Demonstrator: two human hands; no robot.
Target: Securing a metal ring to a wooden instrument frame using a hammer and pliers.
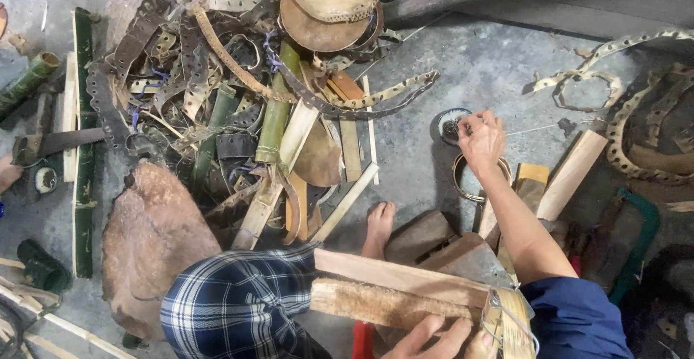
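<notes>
Reaching out with my right hand, I pinch the fingers closed on a thin wire beside the small round tin on the concrete floor, above a bamboo ring. My left hand lies nearer me with fingers spread loosely over the bamboo block across my lap, pressing but not gripping. I judge that the wire could slip from so slight a pinch or snag on the wood slats, and the block could roll off because that hand only rests on it.
</notes>
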